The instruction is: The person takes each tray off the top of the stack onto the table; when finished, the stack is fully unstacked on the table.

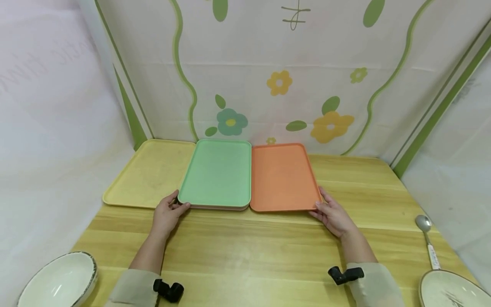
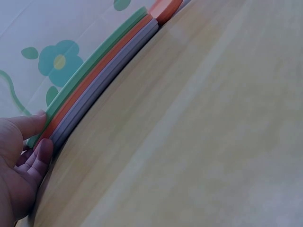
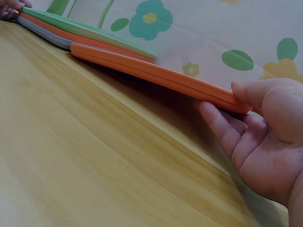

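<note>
I log tray colours: yellow tray (image 1: 149, 172), green tray (image 1: 218, 172) stacked over an orange-red tray (image 2: 90, 84) and a lilac-grey tray (image 2: 102, 94), plus an orange tray (image 1: 281, 177). Table (image 1: 249, 251): pale wood grain. Backdrop (image 1: 291, 76): cream with green vines, yellow and teal flowers.

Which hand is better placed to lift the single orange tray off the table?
Right. The right hand already holds the orange tray at its near right corner, thumb on the rim; the left hand is on the green tray stack.
</note>
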`<state>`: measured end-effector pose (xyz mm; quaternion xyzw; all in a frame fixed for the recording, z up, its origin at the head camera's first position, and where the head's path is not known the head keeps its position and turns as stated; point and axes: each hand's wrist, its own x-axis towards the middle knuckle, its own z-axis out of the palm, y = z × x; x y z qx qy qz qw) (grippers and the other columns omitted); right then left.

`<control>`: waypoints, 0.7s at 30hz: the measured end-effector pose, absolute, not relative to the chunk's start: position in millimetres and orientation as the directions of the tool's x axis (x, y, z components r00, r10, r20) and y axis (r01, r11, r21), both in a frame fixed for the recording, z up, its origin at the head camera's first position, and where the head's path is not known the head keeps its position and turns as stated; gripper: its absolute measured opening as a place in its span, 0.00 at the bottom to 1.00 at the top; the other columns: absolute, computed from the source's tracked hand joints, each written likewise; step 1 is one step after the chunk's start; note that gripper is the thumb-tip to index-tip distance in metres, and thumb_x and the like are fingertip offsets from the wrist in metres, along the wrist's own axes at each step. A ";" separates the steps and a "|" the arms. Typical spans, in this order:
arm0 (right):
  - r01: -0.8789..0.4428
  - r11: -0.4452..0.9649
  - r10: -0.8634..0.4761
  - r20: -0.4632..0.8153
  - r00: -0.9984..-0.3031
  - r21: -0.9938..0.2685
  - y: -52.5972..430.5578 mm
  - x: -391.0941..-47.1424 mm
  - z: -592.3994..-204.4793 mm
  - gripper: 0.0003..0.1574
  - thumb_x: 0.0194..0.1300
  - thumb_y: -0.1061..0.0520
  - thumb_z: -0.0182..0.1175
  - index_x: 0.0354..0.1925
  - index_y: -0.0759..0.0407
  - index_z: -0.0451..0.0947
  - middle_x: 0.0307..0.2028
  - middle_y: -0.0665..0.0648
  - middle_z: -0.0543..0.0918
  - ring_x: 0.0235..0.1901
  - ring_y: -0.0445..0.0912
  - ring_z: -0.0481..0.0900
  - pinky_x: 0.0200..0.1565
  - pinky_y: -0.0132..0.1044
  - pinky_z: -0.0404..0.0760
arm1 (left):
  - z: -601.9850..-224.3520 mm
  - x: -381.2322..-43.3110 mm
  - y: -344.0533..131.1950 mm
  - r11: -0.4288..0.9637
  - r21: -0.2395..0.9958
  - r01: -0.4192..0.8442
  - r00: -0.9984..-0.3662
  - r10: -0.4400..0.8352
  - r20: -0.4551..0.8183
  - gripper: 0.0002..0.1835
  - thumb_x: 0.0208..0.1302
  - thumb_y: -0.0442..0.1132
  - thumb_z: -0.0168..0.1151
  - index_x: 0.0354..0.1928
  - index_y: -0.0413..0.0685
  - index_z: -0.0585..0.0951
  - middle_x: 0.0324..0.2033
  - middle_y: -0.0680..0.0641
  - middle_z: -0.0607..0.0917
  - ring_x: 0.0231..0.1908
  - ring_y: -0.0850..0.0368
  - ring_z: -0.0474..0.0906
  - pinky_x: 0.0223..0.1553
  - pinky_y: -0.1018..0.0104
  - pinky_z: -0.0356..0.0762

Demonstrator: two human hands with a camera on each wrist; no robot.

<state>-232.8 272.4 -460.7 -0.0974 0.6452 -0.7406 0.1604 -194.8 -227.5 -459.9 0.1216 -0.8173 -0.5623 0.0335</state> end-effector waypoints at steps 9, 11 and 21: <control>0.130 0.161 -0.287 -0.173 -0.942 -0.978 274.6 -232.2 -458.8 0.47 0.77 0.55 0.47 0.78 0.57 0.30 0.69 0.79 0.58 0.48 0.30 0.79 0.51 0.29 0.80 | -458.3 -194.3 -228.0 0.335 0.928 -0.165 -0.969 -0.232 -0.088 0.39 0.66 0.41 0.65 0.74 0.41 0.59 0.55 0.38 0.72 0.35 0.70 0.69 0.34 0.78 0.69; 0.131 0.217 -0.260 -0.186 -0.947 -0.967 274.5 -232.4 -458.0 0.46 0.77 0.56 0.48 0.78 0.59 0.32 0.68 0.78 0.61 0.46 0.30 0.80 0.50 0.29 0.81 | -459.5 -194.3 -228.1 0.326 0.932 -0.160 -0.969 -0.232 -0.085 0.39 0.66 0.42 0.65 0.74 0.40 0.60 0.54 0.38 0.72 0.35 0.70 0.69 0.35 0.78 0.69; 0.032 0.647 -0.110 -0.134 -0.985 -0.762 263.7 -230.0 -443.3 0.47 0.73 0.42 0.54 0.76 0.63 0.49 0.68 0.72 0.65 0.63 0.61 0.69 0.59 0.51 0.75 | -461.8 -193.8 -226.2 0.317 0.941 -0.116 -0.972 -0.230 -0.042 0.41 0.63 0.43 0.67 0.73 0.37 0.61 0.51 0.39 0.74 0.34 0.67 0.69 0.32 0.78 0.69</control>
